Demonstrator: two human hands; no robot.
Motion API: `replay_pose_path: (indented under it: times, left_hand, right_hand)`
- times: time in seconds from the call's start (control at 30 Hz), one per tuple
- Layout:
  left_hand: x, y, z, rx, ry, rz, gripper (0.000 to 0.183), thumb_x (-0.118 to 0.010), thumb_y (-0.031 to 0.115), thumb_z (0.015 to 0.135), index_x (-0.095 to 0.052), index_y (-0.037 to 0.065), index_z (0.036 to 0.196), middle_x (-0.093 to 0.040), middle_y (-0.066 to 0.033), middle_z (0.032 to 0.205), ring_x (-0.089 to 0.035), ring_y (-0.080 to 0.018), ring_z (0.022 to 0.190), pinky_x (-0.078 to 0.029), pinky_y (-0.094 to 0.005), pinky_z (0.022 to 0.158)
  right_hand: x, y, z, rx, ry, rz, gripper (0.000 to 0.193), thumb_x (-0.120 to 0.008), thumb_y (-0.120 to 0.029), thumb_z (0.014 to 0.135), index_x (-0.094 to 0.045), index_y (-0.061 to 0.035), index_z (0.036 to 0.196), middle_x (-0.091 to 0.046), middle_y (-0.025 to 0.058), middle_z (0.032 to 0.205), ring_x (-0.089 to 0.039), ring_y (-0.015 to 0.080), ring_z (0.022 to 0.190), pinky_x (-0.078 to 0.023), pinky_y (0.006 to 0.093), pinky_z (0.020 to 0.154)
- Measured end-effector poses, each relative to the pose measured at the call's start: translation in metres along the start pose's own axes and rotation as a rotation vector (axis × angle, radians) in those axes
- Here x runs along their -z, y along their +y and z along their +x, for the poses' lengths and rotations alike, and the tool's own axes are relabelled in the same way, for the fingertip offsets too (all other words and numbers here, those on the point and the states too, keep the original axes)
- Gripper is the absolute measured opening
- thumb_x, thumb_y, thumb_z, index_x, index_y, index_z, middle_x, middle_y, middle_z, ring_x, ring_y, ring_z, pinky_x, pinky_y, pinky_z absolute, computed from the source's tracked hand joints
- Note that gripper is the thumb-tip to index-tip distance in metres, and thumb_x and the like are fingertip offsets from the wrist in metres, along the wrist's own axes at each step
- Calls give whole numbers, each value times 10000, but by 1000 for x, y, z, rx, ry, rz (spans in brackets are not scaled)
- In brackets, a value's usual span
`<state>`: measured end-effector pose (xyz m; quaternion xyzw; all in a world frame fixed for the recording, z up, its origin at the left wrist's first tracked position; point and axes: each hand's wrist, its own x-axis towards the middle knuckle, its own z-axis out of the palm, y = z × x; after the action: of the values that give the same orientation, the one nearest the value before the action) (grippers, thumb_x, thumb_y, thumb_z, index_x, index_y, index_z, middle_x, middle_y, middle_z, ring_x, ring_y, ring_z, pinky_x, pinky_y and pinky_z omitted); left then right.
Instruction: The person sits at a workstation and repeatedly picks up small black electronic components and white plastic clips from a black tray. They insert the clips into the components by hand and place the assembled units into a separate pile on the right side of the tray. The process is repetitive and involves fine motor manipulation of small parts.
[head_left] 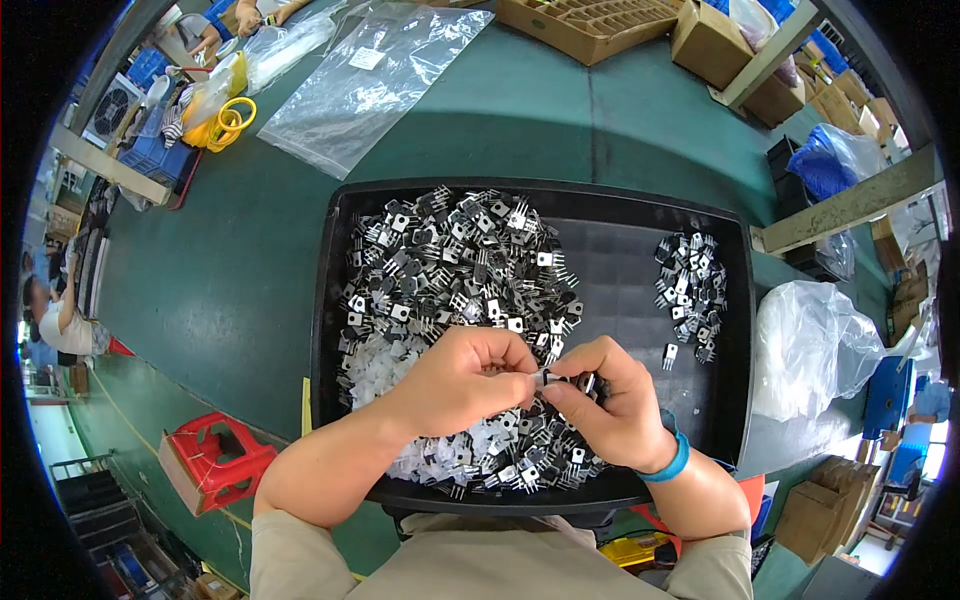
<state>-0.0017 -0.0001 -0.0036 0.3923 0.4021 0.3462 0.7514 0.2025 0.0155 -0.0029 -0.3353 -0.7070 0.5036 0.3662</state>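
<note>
Over the middle of a black tray (535,188), my two hands meet fingertip to fingertip. My left hand (465,375) is closed in a pinch on a small translucent white piece (542,380). Against it, my right hand (612,405) pinches a small black electronic component, mostly covered by the fingers. More dark parts (592,384) show within the curl of the right fingers. Beneath lies a large heap of three-legged transistors (455,250), black with silvery tabs. Translucent white pieces (375,370) are piled at the heap's near left. A smaller transistor group (690,285) lies at the tray's right.
A flat clear plastic bag (375,85) lies on the green table beyond the tray. Cardboard boxes (712,45) stand at the far right, by a metal post. A bundled clear bag (815,345) sits right of the tray. A red stool (215,462) stands at left. Other people are in the background.
</note>
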Motion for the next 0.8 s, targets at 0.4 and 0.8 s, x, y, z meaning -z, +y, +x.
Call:
replay_pose_path:
  times: [0.4, 0.8]
  left_hand:
    - [-3, 3, 0, 31, 20, -85, 85, -563, 11, 851, -588, -9, 930, -615, -65, 749, -460, -48, 535, -340, -196, 461]
    - [0, 5, 4, -45, 78, -181, 201, -531, -10, 902, -577, 24, 1094, -669, -153, 929, -446, -41, 535, -339, -167, 456]
  right_hand:
    - [9, -5, 6, -425, 82, 295, 125, -692, -13, 796, -570, -37, 815, -604, 8, 806, -548, 61, 704, -440, 214, 612]
    - [20, 18, 5, -127, -385, -534, 128, -607, -14, 739, -603, -17, 866, -586, 143, 823, -598, 352, 771, -477, 402, 653]
